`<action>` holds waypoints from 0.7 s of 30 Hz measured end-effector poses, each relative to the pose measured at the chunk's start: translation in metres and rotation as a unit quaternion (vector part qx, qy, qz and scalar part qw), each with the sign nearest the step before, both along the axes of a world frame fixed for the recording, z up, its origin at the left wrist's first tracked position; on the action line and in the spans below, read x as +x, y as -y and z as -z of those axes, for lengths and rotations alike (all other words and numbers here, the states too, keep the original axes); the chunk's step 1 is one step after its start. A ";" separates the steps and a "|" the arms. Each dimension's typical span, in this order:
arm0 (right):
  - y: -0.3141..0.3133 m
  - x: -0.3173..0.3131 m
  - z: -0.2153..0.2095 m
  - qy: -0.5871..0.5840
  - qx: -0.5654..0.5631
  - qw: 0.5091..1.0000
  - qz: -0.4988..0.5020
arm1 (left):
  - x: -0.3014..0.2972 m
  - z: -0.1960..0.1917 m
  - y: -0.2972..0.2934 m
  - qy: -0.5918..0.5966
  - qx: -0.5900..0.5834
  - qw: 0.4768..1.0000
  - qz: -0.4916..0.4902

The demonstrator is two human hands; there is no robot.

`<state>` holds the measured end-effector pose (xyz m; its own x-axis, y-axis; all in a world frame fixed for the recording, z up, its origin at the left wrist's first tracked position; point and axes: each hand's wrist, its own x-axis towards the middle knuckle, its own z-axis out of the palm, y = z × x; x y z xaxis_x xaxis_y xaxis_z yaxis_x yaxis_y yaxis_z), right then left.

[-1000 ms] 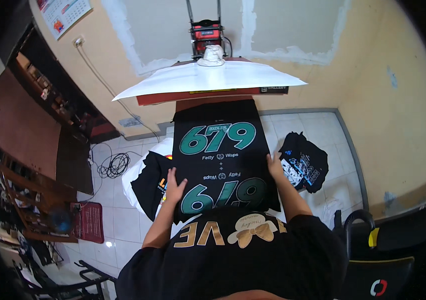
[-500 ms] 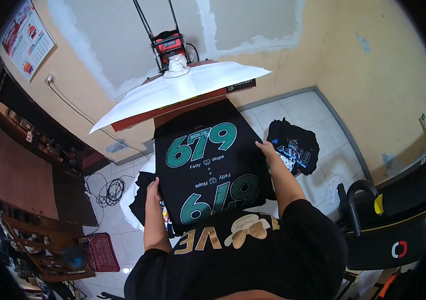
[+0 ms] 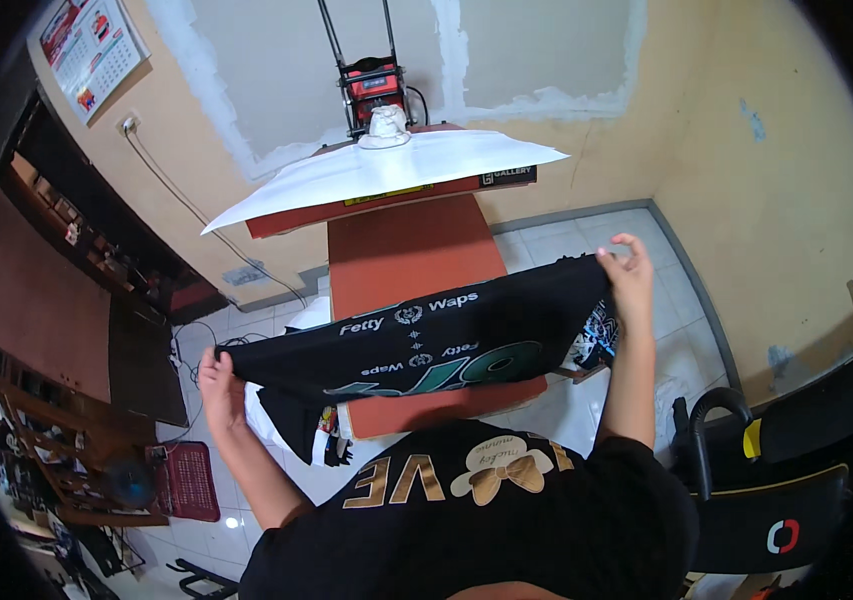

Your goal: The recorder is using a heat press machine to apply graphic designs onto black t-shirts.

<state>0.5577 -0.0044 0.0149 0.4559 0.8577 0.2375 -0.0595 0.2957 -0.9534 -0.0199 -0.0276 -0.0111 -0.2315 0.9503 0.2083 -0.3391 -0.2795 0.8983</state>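
A black printed garment (image 3: 476,330), with green and white lettering that appears both upright and upside down, is stretched between my hands. Its exact kind is unclear because it is folded and sagging. My left hand (image 3: 221,392) pinches the left end. At the upper right corner, my right hand (image 3: 630,285) grips the cloth between thumb and fingers, its other fingers raised. Beneath the garment lies the reddish-brown lower plate (image 3: 406,245) of a heat press, its far half and front edge visible. The raised upper plate carries a white sheet (image 3: 376,178) at the back.
More black printed cloth (image 3: 601,335) lies on the right, partly behind my right arm. Dark and white fabric (image 3: 291,425) hangs at the plate's left. A black chair-like object (image 3: 766,510) stands near right, a red basket (image 3: 186,480) on the left floor. Cables run along the left wall.
The garment has come up off the lower plate, baring its reddish surface. My hands have moved wider apart, the right one higher, and the cloth now hangs in a folded band between them.
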 end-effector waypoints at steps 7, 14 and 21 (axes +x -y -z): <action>0.011 -0.004 -0.056 0.028 0.029 0.999 -0.004 | 0.006 -0.054 0.011 -0.116 -0.007 0.986 -0.121; -0.099 0.015 -0.024 0.016 0.018 0.998 -0.063 | -0.012 -0.034 -0.085 -0.179 -0.063 0.980 -0.062; -0.084 0.007 -0.053 -0.069 0.167 0.982 -0.053 | 0.021 -0.079 -0.078 -0.150 0.083 0.976 -0.135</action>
